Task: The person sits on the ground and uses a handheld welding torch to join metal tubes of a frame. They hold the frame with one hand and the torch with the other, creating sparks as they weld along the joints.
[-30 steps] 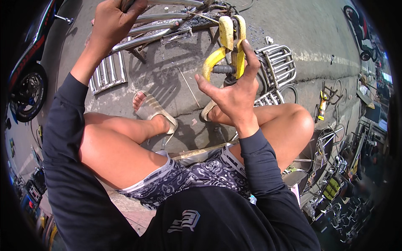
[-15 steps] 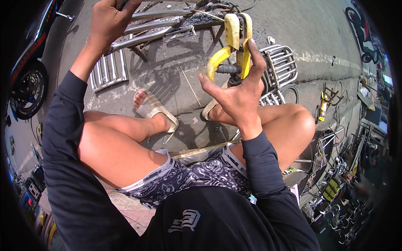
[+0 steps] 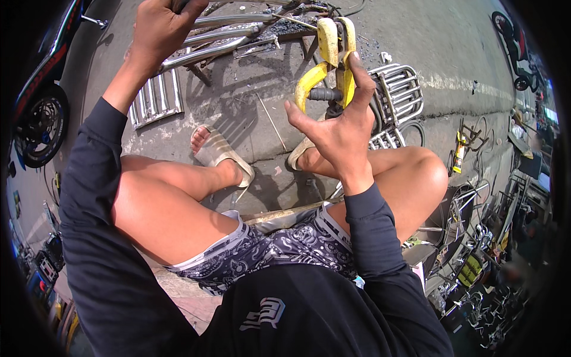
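My right hand (image 3: 342,122) grips a yellow welding electrode holder (image 3: 326,43) with a dark ribbed spring (image 3: 325,94). Its index finger lies along the yellow side, and the thumb is spread beside the curved lever. The lower fingers and the handle are hidden. From the holder's jaws a thin electrode (image 3: 294,21) points left to a shiny tubular metal frame (image 3: 223,33) on a low stand. At the upper left, my left hand (image 3: 162,30) is closed on a dark object, mostly cut off by the picture's edge.
Slatted metal racks lie on the ground, one left (image 3: 156,101) and one right (image 3: 399,92). A motorcycle wheel (image 3: 40,128) stands far left, a parked scooter (image 3: 513,50) far right. Metal parts (image 3: 476,250) pile up at the right. My sandalled feet (image 3: 223,156) are below the frame.
My left hand has shifted slightly right. The electrode holder and my right hand have stayed nearly in place, and both grips look the same.
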A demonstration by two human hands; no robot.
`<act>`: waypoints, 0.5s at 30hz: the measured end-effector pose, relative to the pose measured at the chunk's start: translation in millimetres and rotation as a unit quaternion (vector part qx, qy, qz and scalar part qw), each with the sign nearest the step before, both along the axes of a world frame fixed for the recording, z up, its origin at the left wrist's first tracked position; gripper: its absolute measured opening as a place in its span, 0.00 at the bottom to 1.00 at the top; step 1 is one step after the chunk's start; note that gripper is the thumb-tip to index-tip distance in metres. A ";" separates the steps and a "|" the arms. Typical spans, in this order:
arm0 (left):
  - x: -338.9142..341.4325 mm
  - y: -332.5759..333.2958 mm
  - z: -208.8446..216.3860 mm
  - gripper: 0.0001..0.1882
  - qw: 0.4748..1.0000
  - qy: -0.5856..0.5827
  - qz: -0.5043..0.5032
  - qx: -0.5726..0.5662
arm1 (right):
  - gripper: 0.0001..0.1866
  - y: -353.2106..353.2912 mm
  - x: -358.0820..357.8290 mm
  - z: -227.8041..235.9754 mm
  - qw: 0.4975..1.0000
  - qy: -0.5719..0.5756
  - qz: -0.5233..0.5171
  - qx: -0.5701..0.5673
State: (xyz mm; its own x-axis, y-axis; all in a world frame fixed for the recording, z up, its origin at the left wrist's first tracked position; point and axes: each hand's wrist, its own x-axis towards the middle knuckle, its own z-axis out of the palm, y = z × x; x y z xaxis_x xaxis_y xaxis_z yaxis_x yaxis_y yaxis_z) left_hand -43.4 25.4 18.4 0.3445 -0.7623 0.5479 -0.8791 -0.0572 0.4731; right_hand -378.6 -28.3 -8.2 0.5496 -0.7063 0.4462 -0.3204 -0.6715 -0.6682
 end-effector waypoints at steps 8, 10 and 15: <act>2.7 -6.1 -0.5 0.25 0.999 0.034 -0.031 -0.014 | 0.59 -0.2 -4.4 7.2 0.991 -0.015 -0.048 0.124; 7.9 -4.9 -2.8 0.26 0.999 0.044 -0.020 -0.006 | 0.59 -3.3 -7.4 6.8 0.986 -0.025 -0.057 0.158; 17.6 -4.6 8.7 0.28 0.999 0.042 0.011 0.009 | 0.65 -9.4 -14.3 12.6 0.995 -0.065 0.067 -0.030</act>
State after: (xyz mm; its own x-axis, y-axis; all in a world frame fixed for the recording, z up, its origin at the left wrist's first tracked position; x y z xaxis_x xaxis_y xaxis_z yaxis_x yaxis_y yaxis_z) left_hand -25.8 20.8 27.0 0.4060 -0.7630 0.5030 -0.8349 -0.0858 0.5437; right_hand -393.0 -37.7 4.4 0.5722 -0.5998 0.5593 -0.1382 -0.7428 -0.6551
